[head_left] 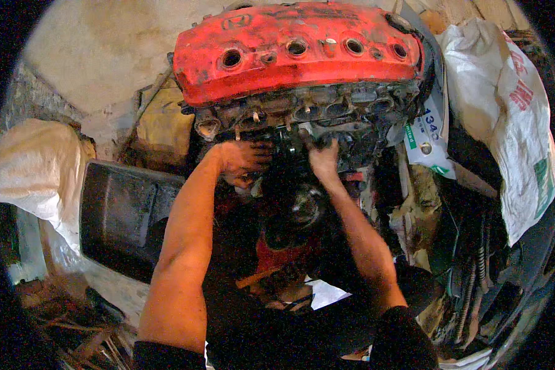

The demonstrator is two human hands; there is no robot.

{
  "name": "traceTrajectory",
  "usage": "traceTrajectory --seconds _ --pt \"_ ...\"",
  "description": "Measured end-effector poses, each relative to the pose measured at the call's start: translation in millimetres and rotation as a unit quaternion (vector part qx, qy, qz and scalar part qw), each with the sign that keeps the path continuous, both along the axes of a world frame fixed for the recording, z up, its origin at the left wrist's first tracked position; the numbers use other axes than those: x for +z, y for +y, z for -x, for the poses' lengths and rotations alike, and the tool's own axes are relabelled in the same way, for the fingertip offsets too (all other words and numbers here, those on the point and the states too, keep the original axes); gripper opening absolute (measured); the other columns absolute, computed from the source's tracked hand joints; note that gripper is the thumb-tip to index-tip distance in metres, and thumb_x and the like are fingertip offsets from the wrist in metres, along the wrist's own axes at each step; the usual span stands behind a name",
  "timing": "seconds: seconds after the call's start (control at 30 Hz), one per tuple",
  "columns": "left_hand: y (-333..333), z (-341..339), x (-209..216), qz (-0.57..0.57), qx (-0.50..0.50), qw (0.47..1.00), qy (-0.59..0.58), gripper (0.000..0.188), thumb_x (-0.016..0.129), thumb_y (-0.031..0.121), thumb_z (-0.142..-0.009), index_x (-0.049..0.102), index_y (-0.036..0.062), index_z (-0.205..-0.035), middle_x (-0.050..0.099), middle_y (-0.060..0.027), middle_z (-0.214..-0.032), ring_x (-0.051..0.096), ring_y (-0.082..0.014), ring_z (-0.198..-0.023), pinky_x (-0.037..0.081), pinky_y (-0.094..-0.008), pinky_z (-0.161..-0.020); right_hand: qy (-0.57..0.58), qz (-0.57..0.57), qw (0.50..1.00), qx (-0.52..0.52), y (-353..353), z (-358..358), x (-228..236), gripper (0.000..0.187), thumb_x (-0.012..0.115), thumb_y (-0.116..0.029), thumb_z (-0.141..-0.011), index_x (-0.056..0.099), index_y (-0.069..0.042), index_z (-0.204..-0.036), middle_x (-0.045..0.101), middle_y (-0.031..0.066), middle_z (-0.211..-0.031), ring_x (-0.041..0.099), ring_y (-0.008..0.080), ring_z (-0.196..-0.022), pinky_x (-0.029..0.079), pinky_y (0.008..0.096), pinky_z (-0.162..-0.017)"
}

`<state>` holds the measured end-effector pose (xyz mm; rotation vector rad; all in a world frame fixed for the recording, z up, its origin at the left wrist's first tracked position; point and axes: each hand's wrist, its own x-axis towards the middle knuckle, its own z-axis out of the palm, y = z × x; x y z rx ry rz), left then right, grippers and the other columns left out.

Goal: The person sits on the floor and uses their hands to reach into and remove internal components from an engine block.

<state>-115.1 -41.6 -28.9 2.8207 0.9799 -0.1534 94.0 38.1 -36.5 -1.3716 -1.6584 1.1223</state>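
Observation:
An engine with a red valve cover stands before me, its dark, greasy side facing my hands. On the left, my left hand reaches in below the row of ports, fingers bent toward the shadowed middle. My right hand is across from it, fingers curled against the engine's side near a small light metal piece. Both hands look closed around parts in the shadow that I cannot make out. Below and between them, a dark rounded part catches some light.
A black tray-like bin lies left of my forearm, with a pale sack beyond it. White printed sacks hang at the right. Hoses and dark scrap parts crowd the lower right. A yellowish block sits left of the engine.

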Motion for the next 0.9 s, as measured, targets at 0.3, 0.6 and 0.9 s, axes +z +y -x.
traceTrajectory --seconds 0.3,0.6,0.9 --pt "12.4 -6.1 -8.8 -0.005 -0.045 0.999 -0.025 0.057 0.056 0.046 -0.058 0.051 0.0068 -0.100 0.039 -0.0141 -0.116 0.026 -0.0321 -0.114 0.021 -0.0409 -0.095 -0.056 -0.335 0.940 0.033 7.3 3.9 -72.7 0.030 0.063 -0.016 -0.063 0.052 -0.001 -0.087 0.056 0.0099 -0.085 0.053 0.0238 -0.075 0.041 0.0307 -0.072" --pt "14.7 -6.5 -2.9 0.068 -0.012 0.997 0.025 0.061 0.057 0.046 -0.057 0.048 0.0071 -0.104 0.038 -0.0146 -0.117 0.029 -0.0324 -0.112 0.022 -0.0408 -0.095 -0.076 -0.222 0.970 0.055 12.3 3.4 -38.8 0.032 0.060 -0.027 -0.064 0.056 -0.005 -0.086 0.057 0.0114 -0.077 0.055 0.0267 -0.068 0.044 0.0344 -0.062" --pt "14.8 -7.3 -7.4 0.057 0.016 0.998 0.037 0.065 0.055 0.050 -0.057 0.046 0.0093 -0.107 0.036 -0.0139 -0.119 0.028 -0.0328 -0.112 0.026 -0.0412 -0.093 -0.241 -0.293 0.914 0.141 13.6 4.2 -34.6 0.041 0.061 -0.024 -0.061 0.049 -0.004 -0.094 0.053 0.0194 -0.082 0.052 0.0348 -0.075 0.043 0.0382 -0.063"
